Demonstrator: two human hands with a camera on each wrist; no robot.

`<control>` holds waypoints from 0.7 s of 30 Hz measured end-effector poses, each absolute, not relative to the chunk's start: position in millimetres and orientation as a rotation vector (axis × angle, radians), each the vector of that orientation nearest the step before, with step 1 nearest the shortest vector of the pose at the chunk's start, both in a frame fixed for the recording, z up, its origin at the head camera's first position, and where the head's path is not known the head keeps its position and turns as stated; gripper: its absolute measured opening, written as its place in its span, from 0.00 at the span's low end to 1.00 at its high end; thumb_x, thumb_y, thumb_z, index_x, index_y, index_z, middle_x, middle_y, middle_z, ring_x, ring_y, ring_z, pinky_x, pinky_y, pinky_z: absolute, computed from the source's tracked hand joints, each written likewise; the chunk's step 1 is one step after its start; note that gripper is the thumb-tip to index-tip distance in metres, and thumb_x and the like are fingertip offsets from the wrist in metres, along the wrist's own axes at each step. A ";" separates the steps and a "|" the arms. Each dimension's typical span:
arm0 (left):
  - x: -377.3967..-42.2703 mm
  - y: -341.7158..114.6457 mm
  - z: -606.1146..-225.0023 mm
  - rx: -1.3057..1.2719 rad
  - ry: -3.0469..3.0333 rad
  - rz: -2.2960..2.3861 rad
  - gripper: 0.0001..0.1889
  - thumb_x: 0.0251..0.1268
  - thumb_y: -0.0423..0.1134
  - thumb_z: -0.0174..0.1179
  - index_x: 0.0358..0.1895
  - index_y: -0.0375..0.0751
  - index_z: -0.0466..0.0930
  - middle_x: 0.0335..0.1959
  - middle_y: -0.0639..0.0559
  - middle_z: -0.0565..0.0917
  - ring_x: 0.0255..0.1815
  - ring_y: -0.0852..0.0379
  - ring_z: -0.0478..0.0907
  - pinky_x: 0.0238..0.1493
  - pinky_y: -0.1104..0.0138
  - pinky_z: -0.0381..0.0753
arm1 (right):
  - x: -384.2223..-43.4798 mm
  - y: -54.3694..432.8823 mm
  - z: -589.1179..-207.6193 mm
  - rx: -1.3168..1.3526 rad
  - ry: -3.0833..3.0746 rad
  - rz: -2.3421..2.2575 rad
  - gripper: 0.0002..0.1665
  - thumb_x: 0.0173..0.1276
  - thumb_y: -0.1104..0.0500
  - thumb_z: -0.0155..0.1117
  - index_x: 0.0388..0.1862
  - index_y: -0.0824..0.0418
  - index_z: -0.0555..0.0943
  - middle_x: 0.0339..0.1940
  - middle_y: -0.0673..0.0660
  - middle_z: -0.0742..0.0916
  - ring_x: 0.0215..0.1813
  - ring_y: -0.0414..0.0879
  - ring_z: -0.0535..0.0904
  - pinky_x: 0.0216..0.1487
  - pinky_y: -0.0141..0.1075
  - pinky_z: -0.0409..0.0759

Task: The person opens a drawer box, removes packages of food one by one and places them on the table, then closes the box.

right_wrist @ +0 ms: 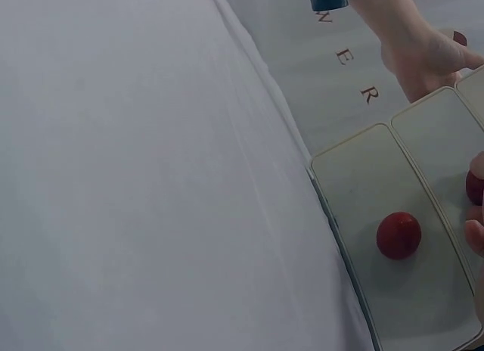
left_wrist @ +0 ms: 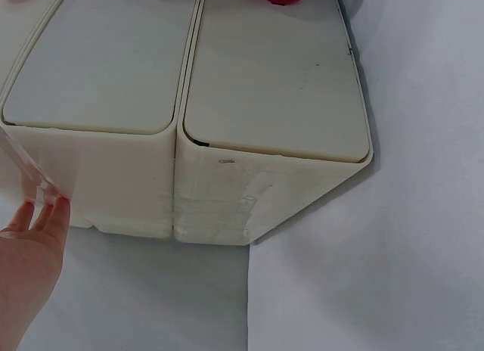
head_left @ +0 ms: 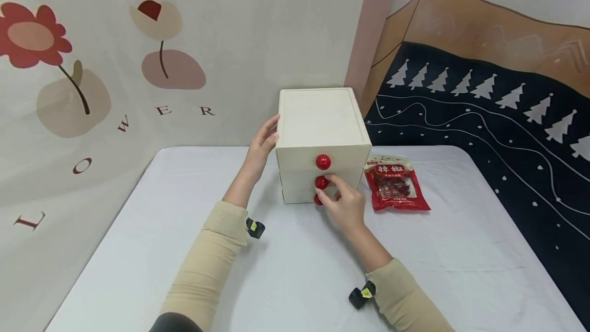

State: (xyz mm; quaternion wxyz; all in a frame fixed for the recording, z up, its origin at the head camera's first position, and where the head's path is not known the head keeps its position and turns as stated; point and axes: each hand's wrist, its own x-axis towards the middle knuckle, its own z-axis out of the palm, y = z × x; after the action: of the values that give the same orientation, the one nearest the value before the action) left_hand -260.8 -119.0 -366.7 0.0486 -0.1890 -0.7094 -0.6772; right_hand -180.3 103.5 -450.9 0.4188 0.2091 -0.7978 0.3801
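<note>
A cream three-drawer box (head_left: 322,117) stands at the back of the table, with a round red knob on each drawer. My right hand (head_left: 346,206) pinches the middle red knob (head_left: 321,182) between thumb and fingers; that knob (right_wrist: 475,186) shows at the right edge of the right wrist view. Above it is the top knob (head_left: 323,162), while the bottom knob (head_left: 318,199) is partly covered by the thumb in the head view. With fairly straight fingers, my left hand (head_left: 260,151) rests against the box's left side. All the drawers look closed.
A red and clear packet (head_left: 397,184) with Chinese print, holding dark red dried chillies, lies just right of the box. White cloth (head_left: 295,270) covers the table. Behind it hangs a flower-printed curtain (head_left: 239,40), and a dark tree-patterned cloth (head_left: 461,111) is at the right.
</note>
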 end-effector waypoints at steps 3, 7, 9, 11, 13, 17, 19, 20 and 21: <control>-260.1 -118.8 -367.2 -0.569 -2.156 -2.065 0.30 0.68 0.44 0.48 0.74 0.46 0.58 0.72 0.46 0.61 0.72 0.50 0.58 0.68 0.53 0.58 | -180.8 102.6 -452.2 0.519 -2.002 0.989 0.19 0.50 0.63 0.77 0.42 0.62 0.83 0.31 0.55 0.88 0.15 0.39 0.74 0.16 0.25 0.68; -259.7 -118.8 -369.2 -0.561 -2.159 -2.045 0.30 0.68 0.48 0.49 0.73 0.51 0.60 0.72 0.50 0.62 0.71 0.53 0.59 0.68 0.53 0.59 | -181.0 102.3 -453.0 0.513 -2.007 1.008 0.20 0.50 0.63 0.77 0.43 0.63 0.83 0.31 0.56 0.88 0.14 0.38 0.72 0.15 0.24 0.66; -259.7 -118.8 -370.3 -0.559 -2.168 -2.029 0.31 0.67 0.50 0.49 0.73 0.53 0.60 0.72 0.52 0.63 0.71 0.54 0.59 0.68 0.53 0.59 | -181.0 102.2 -453.4 0.514 -2.007 1.013 0.20 0.50 0.63 0.77 0.43 0.63 0.83 0.31 0.56 0.88 0.14 0.38 0.72 0.15 0.24 0.66; -259.8 -118.7 -370.9 -0.563 -2.173 -2.020 0.31 0.67 0.51 0.49 0.73 0.54 0.60 0.72 0.52 0.63 0.71 0.54 0.59 0.68 0.52 0.59 | -180.8 102.3 -453.9 0.512 -2.005 1.011 0.20 0.50 0.63 0.77 0.42 0.63 0.83 0.31 0.56 0.88 0.14 0.37 0.71 0.15 0.24 0.66; -260.1 -118.5 -371.1 -0.563 -2.171 -2.022 0.31 0.66 0.51 0.49 0.73 0.54 0.60 0.72 0.52 0.63 0.71 0.54 0.59 0.68 0.52 0.59 | -180.1 102.2 -453.8 0.514 -2.000 1.015 0.19 0.50 0.64 0.77 0.42 0.63 0.83 0.31 0.56 0.88 0.14 0.37 0.71 0.15 0.24 0.66; -261.1 -118.8 -371.1 -0.576 -2.143 -2.060 0.31 0.67 0.48 0.49 0.73 0.50 0.59 0.72 0.49 0.62 0.71 0.52 0.58 0.68 0.53 0.58 | -178.0 102.1 -453.0 0.524 -1.984 1.017 0.19 0.49 0.65 0.77 0.42 0.63 0.83 0.30 0.55 0.88 0.14 0.36 0.71 0.15 0.23 0.66; -260.9 -119.1 -370.2 -0.580 -2.134 -2.079 0.31 0.67 0.46 0.49 0.74 0.48 0.59 0.72 0.48 0.62 0.71 0.52 0.58 0.68 0.54 0.58 | -176.9 102.6 -452.9 0.528 -1.985 1.013 0.19 0.49 0.65 0.77 0.42 0.63 0.83 0.30 0.55 0.88 0.14 0.36 0.71 0.15 0.23 0.65; -260.3 -119.2 -369.4 -0.585 -2.131 -2.087 0.31 0.67 0.45 0.49 0.74 0.47 0.59 0.72 0.47 0.62 0.71 0.51 0.58 0.68 0.54 0.58 | -176.5 103.0 -453.1 0.527 -1.987 1.008 0.19 0.49 0.64 0.77 0.42 0.63 0.83 0.30 0.55 0.88 0.14 0.36 0.70 0.15 0.23 0.65; -259.3 -119.2 -368.0 -0.588 -2.131 -2.090 0.31 0.67 0.45 0.49 0.74 0.47 0.58 0.72 0.47 0.61 0.71 0.51 0.58 0.68 0.54 0.58 | -176.1 103.4 -453.2 0.526 -1.992 1.008 0.19 0.49 0.64 0.77 0.42 0.63 0.83 0.30 0.55 0.88 0.14 0.36 0.70 0.15 0.23 0.65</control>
State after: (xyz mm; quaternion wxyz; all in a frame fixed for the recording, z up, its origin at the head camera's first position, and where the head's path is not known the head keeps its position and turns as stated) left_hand -259.3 -119.2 -368.0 0.0498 -0.1931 -0.6996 -0.6861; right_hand -176.1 103.4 -453.2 0.4115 0.2092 -0.7914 0.4007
